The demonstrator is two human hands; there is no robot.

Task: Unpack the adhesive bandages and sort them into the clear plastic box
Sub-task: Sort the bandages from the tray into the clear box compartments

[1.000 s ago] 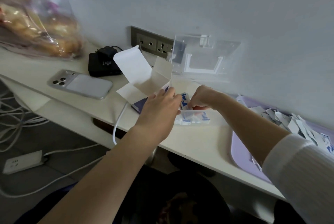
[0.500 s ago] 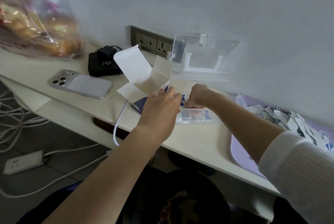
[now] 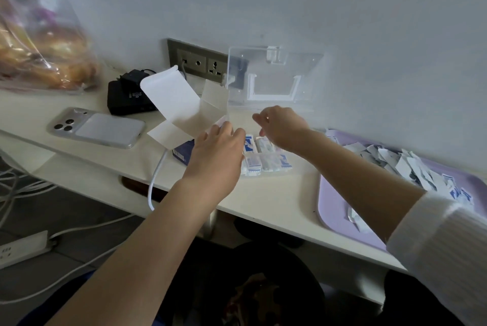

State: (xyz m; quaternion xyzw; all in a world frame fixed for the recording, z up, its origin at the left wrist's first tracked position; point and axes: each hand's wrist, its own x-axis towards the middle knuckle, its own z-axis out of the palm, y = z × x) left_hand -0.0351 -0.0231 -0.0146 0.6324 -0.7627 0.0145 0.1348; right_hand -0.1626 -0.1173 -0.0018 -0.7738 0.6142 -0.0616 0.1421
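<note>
A clear plastic box sits on the white desk with its lid open against the wall. Several wrapped adhesive bandages with blue print lie inside it. To its left lies a blue bandage carton with its white flaps standing open. My left hand grips the open end of the carton, hiding most of it. My right hand hovers just above the back of the clear box, fingers loosely curled, with nothing visible in them.
A purple tray holding a heap of torn wrappers sits at the right. On the left are a phone, a black charger below the wall socket, a bread bag and a white cable.
My right hand has risen out of the clear box, leaving the bandages lying inside. My left hand has stayed on the carton.
</note>
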